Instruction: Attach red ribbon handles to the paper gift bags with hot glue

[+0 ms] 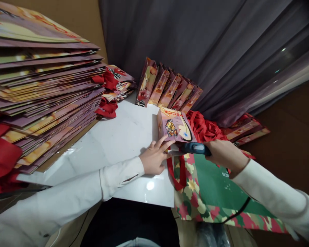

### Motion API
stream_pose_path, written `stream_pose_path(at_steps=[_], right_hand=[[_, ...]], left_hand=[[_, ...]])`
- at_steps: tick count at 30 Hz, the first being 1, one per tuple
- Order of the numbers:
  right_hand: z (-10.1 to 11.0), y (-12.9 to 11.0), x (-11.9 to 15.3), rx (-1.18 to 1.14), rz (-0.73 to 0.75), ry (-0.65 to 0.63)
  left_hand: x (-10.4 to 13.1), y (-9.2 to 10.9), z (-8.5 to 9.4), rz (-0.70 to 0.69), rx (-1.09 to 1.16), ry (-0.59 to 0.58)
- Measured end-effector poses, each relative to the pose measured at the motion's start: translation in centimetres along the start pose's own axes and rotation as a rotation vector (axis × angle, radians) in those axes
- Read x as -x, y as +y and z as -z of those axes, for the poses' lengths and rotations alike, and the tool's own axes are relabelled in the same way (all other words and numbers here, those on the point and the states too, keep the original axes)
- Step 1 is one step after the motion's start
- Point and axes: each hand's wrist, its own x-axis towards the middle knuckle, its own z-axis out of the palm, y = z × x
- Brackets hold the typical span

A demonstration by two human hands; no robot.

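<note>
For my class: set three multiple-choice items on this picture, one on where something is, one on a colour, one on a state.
1. Where does the tall stack of flat printed bags lie?
A. at the left of the white table
B. on the floor
C. on the person's lap

2. What colour are the loose ribbons behind the butterfly bag?
A. blue
B. red
C. white

3. What is the right hand doing?
A. resting open on the table
B. gripping a dark glue gun
C. holding scissors

Answers: 1 A, the stack fills the table's left side. 2 B, the heap is bright red. 3 B, the fingers wrap the tool, while the left hand presses on the bag.
</note>
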Motion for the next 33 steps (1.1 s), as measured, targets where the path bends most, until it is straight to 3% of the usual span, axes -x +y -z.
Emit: stream_pose_path(at_steps=[7, 11, 14, 19, 22, 26, 33], right_hand=[[0.6, -1.9, -0.2, 0.063, 0.012, 0.031], [0.3, -1.8, 0.3, 0.005, -0.036, 0.048], [-1.7, -0.2, 1.5, -0.167, -0.073, 0.105], [-8.3, 3.4, 3.7, -0.710, -0.064, 0.291], [-11.2, 4.0, 4.7, -1.098, -0.151, 0.263], [-12.7, 3.1, 5.3, -1.423, -0.230, 0.249], [-12.5, 1.5, 3.5, -1.398, -0.137, 0.249]], left_hand=[[0.0, 0.0, -0.1, -0.007, -0.019, 0.006], [0.0, 0.0, 0.0, -0.005, -0.015, -0.001], [0.1, -0.1, 0.1, -0.004, -0.010, -0.003], [0.1, -0.2, 0.1, -0.032, 0.014, -0.004], [0.1, -0.2, 0.1, -0.029, 0.004, 0.003], [0.2, -0.2, 0.1, -0.036, 0.015, -0.011], [0.2, 0.0, 0.4, -0.009, 0.007, -0.031]])
